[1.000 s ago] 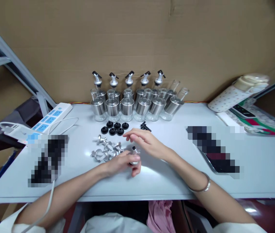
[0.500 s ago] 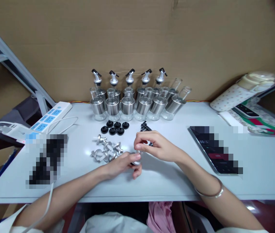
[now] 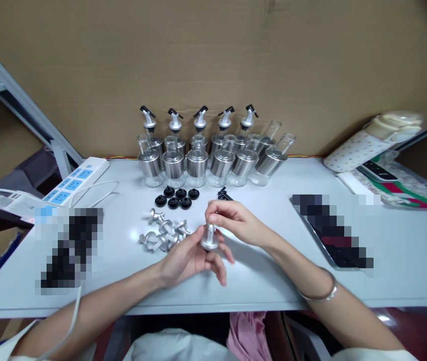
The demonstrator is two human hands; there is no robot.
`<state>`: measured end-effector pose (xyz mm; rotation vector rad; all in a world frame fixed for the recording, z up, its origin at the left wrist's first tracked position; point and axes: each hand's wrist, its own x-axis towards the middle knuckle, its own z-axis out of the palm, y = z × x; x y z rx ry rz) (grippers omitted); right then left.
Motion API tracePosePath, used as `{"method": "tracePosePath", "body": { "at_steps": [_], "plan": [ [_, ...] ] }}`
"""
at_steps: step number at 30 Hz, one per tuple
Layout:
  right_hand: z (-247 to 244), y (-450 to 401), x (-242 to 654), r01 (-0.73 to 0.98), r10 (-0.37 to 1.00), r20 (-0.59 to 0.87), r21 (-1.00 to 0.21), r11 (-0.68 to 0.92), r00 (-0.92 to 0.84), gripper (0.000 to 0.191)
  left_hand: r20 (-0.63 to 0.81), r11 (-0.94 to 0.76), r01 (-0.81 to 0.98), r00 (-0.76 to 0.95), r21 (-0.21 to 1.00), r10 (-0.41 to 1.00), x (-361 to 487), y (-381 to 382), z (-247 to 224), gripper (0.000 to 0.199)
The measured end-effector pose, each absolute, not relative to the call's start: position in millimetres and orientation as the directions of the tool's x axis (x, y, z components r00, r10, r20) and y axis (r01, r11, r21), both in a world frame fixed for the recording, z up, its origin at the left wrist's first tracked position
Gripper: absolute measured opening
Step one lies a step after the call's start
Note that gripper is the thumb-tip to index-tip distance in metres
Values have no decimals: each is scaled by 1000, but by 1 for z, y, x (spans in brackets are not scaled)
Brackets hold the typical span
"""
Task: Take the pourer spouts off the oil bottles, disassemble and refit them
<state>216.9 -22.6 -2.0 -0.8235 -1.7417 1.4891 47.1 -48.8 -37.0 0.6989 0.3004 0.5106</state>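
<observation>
A silver pourer top (image 3: 209,239) is upright between my hands near the table's middle. My right hand (image 3: 232,220) pinches its upper end. Around its left side, my left hand (image 3: 194,255) has its fingers spread and its thumb near the silver base; whether it touches the piece is hard to tell. Several loose silver pourer tops (image 3: 164,233) lie just left of my hands. Behind them are several black ribbed stoppers (image 3: 173,202). Small black levers (image 3: 224,194) lie behind my right hand, partly hidden by it.
Glass bottles with steel sleeves (image 3: 197,164) stand in two rows at the back, several with pourers. A power strip (image 3: 74,183) and a blurred dark object (image 3: 74,245) are at left. At right are a phone (image 3: 329,235) and a dotted flask (image 3: 360,148).
My left hand has opened its fingers and lowered slightly, leaving the silver pourer top more visible. My right hand keeps its pinch at the top, almost unmoved.
</observation>
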Motion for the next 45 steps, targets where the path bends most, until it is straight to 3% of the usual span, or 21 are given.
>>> {"method": "tracePosePath", "body": {
  "at_steps": [3, 6, 10, 14, 18, 21, 27, 33, 40, 45],
  "plan": [
    [1, -22, 218, 220, 823, 152, -923, 316, -548, 36, -97, 513, -388, 720, 766, 687, 47, -50, -33, 49],
    [2, -22, 218, 324, 809, 203, -841, 433, -552, 43, -114, 479, -324, 722, 815, 682, 45, -50, -30, 43],
    [0, -24, 216, 310, 834, 109, -896, 317, -540, 48, -106, 448, -284, 737, 848, 668, 44, -52, -30, 43],
    [-3, -20, 223, 268, 902, 140, -926, 265, -408, 54, -109, 348, -212, 696, 913, 710, 46, -57, -33, 37],
    [5, -7, 243, 256, 925, 138, -937, 237, -353, 38, -121, 404, -214, 742, 889, 659, 48, -60, -35, 34],
    [11, 1, 263, 327, 922, 39, -929, 176, -386, 31, -103, 382, -251, 704, 889, 702, 48, -57, -37, 35],
    [5, 6, 290, 532, 888, -146, -838, 123, -437, 19, -118, 368, -276, 637, 888, 762, 47, -52, -36, 36],
    [-2, 9, 292, 753, 880, -304, -653, 88, -366, 3, -140, 368, -259, 619, 893, 773, 48, -51, -35, 38],
    [-2, 11, 289, 824, 872, -320, -547, 151, -372, 16, -159, 372, -245, 605, 895, 780, 47, -50, -36, 37],
    [-2, 11, 293, 815, 826, -389, -564, 136, -407, 23, -161, 374, -241, 608, 896, 777, 47, -50, -34, 38]
  ]
}}
